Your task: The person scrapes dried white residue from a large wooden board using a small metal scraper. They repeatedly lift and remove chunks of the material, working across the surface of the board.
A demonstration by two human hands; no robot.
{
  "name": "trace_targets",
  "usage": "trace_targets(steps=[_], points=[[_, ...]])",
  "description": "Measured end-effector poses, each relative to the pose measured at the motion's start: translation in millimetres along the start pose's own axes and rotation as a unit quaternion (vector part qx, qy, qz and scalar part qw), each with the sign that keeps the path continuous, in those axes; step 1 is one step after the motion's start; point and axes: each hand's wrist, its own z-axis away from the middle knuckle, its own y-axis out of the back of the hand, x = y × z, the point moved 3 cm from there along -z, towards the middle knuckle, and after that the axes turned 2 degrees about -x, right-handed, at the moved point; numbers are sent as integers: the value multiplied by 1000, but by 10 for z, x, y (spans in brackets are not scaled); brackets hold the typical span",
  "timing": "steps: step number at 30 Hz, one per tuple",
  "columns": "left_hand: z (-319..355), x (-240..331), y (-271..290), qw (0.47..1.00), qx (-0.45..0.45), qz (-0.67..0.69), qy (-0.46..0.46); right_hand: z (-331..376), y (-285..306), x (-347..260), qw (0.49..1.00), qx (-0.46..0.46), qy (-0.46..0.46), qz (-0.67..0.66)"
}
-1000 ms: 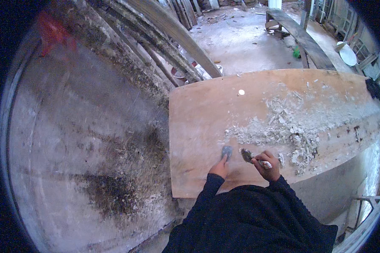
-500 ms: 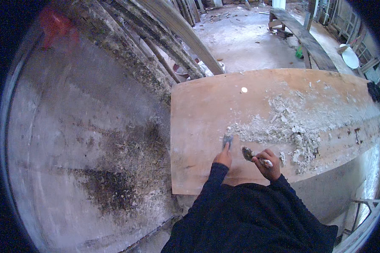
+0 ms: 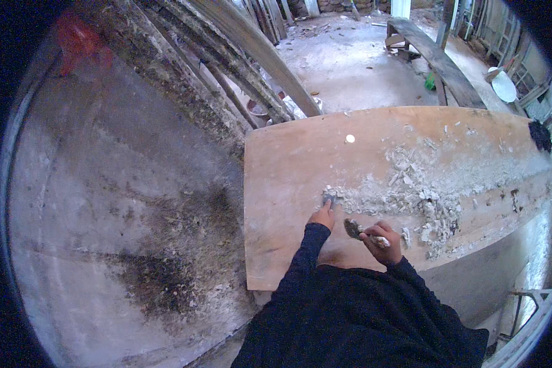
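Our left hand (image 3: 322,216) now reaches farther, fingertips pressing the plaster crust (image 3: 411,190) on the desk (image 3: 288,159); our right hand (image 3: 383,242) keeps its grip clenched around the scraper (image 3: 354,229).

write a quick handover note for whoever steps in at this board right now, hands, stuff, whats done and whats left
Left hand: fingers pressed on the left end of the grey crumbly plaster.
Right hand: gripping a caked trowel, blade just above the wooden board.
Done: the board's left part is bare wood.
Left: plaster lumps cover the middle and right; a small white disc lies near the far edge.
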Motion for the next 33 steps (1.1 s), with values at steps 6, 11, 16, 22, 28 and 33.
trace_targets(steps=[6, 11, 16, 22, 28, 33], points=[[111, 4, 126, 999, -30, -22, -36, 61, 66, 92, 1000, 7, -13, 19], [750, -30, 95, 993, -113, -45, 7, 102, 147, 176, 999, 9, -34, 38], [524, 15, 56, 998, -66, -16, 2, 30, 52, 135, 998, -17, -49, 29], [-51, 59, 92, 999, -10, 11, -29, -144, -126, 200, 999, 16, -47, 11], [601, -319, 381, 995, 29, 89, -30, -403, -251, 444, 977, 113, -142, -113], [1202, -1026, 381, 992, 81, 98, 12, -441, -1291, 619, 960, -37, -146, -236]])
